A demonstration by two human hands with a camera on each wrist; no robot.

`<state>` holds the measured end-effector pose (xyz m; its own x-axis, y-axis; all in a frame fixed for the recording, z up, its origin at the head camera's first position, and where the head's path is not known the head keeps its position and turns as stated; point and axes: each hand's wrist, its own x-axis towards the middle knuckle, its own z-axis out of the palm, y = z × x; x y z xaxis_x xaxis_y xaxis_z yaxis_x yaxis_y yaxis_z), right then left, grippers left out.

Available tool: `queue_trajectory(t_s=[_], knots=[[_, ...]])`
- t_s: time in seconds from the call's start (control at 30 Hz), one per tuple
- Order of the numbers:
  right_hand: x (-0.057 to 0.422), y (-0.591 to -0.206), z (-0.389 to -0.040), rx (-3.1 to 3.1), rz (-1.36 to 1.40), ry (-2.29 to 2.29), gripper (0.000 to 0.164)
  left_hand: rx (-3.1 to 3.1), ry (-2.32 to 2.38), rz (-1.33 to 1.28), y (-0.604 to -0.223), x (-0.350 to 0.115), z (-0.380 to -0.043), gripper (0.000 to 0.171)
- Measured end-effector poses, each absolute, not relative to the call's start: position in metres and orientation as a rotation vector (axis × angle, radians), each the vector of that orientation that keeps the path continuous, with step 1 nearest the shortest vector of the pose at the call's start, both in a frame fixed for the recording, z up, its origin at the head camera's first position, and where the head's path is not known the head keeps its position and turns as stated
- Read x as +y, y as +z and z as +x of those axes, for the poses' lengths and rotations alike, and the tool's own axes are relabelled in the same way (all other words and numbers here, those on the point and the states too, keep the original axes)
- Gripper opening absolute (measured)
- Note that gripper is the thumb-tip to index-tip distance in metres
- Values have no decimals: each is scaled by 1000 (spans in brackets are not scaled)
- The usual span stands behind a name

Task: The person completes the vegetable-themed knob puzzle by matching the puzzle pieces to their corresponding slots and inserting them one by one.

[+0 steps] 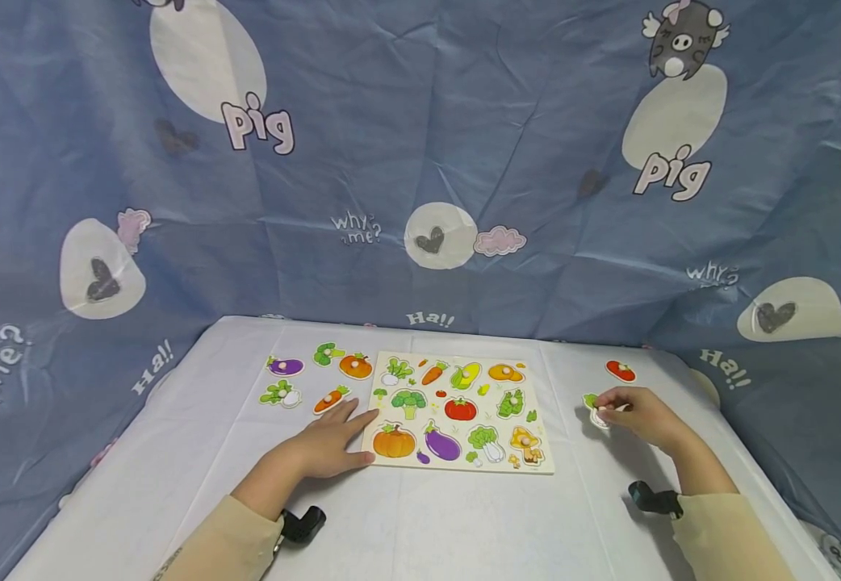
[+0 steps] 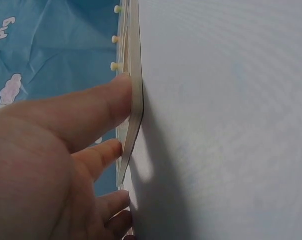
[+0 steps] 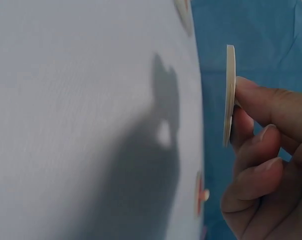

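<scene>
My right hand [image 1: 634,411] pinches a thin wooden puzzle piece [image 3: 229,95] between thumb and fingertips, lifted off the table. Its printed face shows green leaves and a white part, like a leafy vegetable, partly hidden by the fingers. My left hand [image 1: 332,442] has its fingers spread, touching the left edge of the vegetable puzzle board [image 1: 428,470]. In the left wrist view the thumb presses against the board's side [image 2: 136,75]. Small knobs [image 2: 115,66] stick up from the board. Near the right hand, a tomato piece [image 1: 620,371] lies farther back.
Left of the board lie an eggplant piece [image 1: 286,367], a broccoli piece [image 1: 328,353], a pumpkin piece [image 1: 356,366], a white radish piece [image 1: 280,394] and a carrot piece [image 1: 330,399]. A white cloth covers the table [image 1: 464,532]. A blue printed curtain [image 1: 391,145] hangs behind.
</scene>
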<state>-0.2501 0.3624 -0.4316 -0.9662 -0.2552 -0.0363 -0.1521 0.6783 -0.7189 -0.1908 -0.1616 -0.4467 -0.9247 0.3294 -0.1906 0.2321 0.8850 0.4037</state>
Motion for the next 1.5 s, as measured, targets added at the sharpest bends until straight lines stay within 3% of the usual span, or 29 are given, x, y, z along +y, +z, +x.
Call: queue_trajectory(t_s=[0.93,1.5], knots=[[292,-415,-240,2634,-533,-1165,13,2804,547,415,-446,-161,-189,73],[246,-415,-238,2489,-816,-1117,9,2804,537,416,-445,-161,-190,73]])
